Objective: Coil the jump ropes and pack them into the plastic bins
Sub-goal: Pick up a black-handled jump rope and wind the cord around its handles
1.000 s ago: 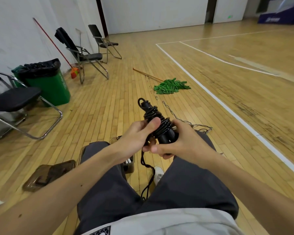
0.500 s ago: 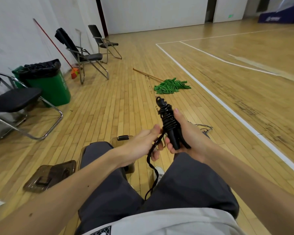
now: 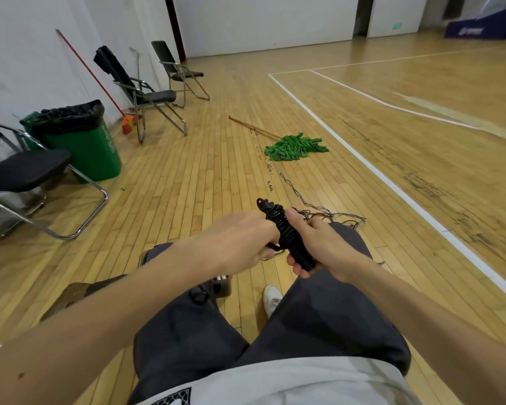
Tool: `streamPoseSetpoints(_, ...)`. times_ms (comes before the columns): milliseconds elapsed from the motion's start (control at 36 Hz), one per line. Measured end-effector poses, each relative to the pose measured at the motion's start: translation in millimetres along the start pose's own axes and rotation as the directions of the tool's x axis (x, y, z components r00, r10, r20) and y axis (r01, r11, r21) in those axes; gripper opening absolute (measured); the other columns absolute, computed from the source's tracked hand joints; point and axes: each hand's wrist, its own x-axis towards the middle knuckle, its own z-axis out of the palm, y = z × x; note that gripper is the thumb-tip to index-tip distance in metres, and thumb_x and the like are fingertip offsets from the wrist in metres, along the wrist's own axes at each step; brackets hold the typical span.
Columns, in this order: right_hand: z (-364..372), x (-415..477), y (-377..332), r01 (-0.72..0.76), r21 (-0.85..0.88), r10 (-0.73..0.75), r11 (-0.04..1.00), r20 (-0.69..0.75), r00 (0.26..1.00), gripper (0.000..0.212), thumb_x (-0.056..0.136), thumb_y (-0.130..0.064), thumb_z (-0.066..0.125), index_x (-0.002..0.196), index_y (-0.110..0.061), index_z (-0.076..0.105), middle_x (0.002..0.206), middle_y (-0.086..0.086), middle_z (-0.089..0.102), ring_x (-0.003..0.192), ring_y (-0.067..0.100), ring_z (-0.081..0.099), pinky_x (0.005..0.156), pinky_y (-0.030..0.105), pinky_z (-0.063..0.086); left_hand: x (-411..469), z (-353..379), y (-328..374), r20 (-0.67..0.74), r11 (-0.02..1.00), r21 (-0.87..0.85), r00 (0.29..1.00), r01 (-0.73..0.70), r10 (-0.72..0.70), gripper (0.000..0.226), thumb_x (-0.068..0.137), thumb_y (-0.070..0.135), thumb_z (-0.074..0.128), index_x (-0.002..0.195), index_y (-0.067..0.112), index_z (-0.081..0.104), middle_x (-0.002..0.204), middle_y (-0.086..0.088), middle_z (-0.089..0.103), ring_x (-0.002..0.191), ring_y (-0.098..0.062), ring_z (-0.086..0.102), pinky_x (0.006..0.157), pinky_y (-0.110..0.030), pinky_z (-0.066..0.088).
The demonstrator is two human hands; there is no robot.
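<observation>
A black jump rope, wound tightly around its handles into a bundle, is held above my knees. My right hand grips the bundle's lower part, thumb resting near its top. My left hand closes on the rope's loose end beside the bundle. Another thin grey rope lies loose on the floor beyond my right knee. A clear brownish plastic bin sits on the floor between my legs, mostly hidden by my left arm. Its lid lies to the left.
A green mop lies on the wooden floor ahead. A green trash can and folding chairs stand along the left wall, one chair close at my left. My white shoe shows between my knees.
My left hand has moved up and closed against the bundle, pulling the hanging rope tail up. The tail no longer dangles between my legs. My right hand has kept its grip.
</observation>
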Motion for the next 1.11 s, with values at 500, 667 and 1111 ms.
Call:
streamPoseSetpoints(500,10,-30,-6,0.043,-0.289,0.081,0.956,0.403,0.912,0.068,0.098,-0.068,0.010,0.135,-0.018,0.039,0.076,0.017,0.067,0.058,0.024,0.063,0.056,0.033,0.058,10,-17,-26,0.009,0.926,-0.372,0.998,-0.059,0.067,0.048,0.060,0.054,0.089,0.074,0.018,0.060,0.068,0.009,0.049,0.062,-0.007,0.042,0.061,-0.028,0.037)
streamPoseSetpoints(667,9,-41,-11,0.173,-0.309,0.024,0.935,0.541,0.841,0.084,0.078,-0.082,0.034,0.135,-0.020,0.032,0.073,0.010,0.067,0.056,0.022,0.062,0.057,0.031,0.057,12,-17,-32,0.199,0.721,-0.693,0.965,0.015,0.171,0.026,0.072,0.014,0.088,0.078,0.010,0.063,0.063,0.008,0.058,0.054,-0.003,0.049,0.052,-0.014,0.039)
streamPoseSetpoints(1111,1,-33,-9,0.259,-0.014,-0.214,0.966,0.523,0.825,0.059,0.084,-0.045,0.072,0.127,-0.015,0.043,0.076,0.018,0.065,0.054,0.028,0.058,0.049,0.032,0.052,0,20,-39,0.169,0.183,-0.972,0.978,0.146,0.119,0.041,0.075,0.067,0.071,0.077,0.026,0.067,0.088,-0.004,0.067,0.073,-0.030,0.057,0.065,-0.041,0.049)
